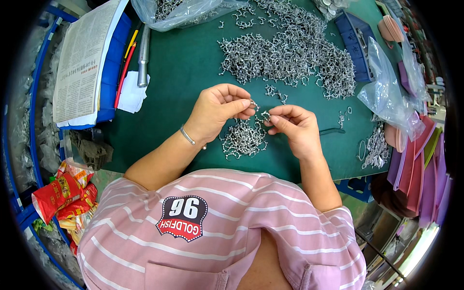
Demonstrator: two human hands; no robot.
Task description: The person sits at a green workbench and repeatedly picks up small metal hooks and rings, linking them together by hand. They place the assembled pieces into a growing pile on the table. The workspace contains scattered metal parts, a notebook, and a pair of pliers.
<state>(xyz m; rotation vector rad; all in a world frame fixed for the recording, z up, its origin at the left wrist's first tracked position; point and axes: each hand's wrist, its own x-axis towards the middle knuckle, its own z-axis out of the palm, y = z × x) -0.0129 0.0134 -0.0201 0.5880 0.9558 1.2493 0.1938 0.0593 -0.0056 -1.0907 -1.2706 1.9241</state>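
Observation:
Over the green tabletop [188, 63], my left hand [217, 107] pinches a small curved silver metal piece [254, 104] between thumb and fingertips. Close by on its right, my right hand [296, 126] grips another small silver metal piece [266, 116], also with thumb and fingers. A small gap separates the two pieces. Just below and between the hands lies a small heap of similar pieces [243, 139]. Beyond the hands spreads a much larger heap of bent silver pieces [270, 55], with a few stray ones [276, 93] nearer to me.
At left, a blue bin [116, 58] carries a newspaper [79, 72]; pencils [126, 67] and a metal rod [143, 58] lie beside it. Plastic bags [188, 12] hold pieces at the back. A blue tray [355, 46] and looped metal parts [376, 147] are at right.

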